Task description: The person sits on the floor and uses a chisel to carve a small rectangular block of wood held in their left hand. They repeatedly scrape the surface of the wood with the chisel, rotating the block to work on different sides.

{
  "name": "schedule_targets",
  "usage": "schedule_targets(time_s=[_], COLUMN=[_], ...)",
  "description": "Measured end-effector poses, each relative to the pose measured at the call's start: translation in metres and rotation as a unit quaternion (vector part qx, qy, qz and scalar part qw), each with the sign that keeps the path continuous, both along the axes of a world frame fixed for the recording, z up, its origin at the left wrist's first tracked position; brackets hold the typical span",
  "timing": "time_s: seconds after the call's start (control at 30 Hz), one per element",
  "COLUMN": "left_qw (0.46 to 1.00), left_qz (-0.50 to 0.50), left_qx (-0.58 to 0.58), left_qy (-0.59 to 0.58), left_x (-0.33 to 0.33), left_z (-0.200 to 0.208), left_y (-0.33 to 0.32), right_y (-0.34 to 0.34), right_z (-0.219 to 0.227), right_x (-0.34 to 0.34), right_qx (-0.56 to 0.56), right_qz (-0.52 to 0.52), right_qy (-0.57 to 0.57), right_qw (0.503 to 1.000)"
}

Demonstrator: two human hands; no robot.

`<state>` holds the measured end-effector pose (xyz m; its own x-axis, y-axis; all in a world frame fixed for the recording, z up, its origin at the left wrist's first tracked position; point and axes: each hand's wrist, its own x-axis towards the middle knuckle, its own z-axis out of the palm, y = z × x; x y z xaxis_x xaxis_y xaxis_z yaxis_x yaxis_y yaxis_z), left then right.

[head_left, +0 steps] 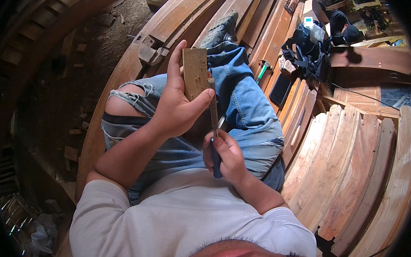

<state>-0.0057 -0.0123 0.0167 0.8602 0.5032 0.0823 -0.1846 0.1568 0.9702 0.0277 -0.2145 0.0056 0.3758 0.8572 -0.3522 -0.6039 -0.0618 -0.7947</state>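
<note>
Over the lap | left hand (176, 110) fingers grasp a wood block (195, 73) | right hand (226, 155), at 5 o'clock, fingers grasp a chisel (213, 124) touching the block

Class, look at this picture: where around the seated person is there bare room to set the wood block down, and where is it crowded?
Free: the curved planks right of the right hand. Crowded: the planks around the hammer, phone and black bag. The left hand holds the wood block.
</note>
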Motion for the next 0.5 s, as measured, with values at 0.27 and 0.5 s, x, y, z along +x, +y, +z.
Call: schedule_targets(time_s=[0.27, 0.5], left_qw=[1.000, 1.000], left_qz=[0.002, 0.000], left_qx=[0.002, 0.006], left_qy=[0.006, 0.006], left_x=[0.0002, 0.0005], left_z=[0.0006, -0.0001], left_y=[-0.0003, -0.0007], right_y=[-0.0011, -0.0014], right_z=[-0.0017, -0.0025], right_x=[0.0002, -0.0003], right_qx=[-0.002, 0.007], right_qz=[0.003, 0.000], right_qy=[0.006, 0.012], right_qw=[1.000, 1.000])
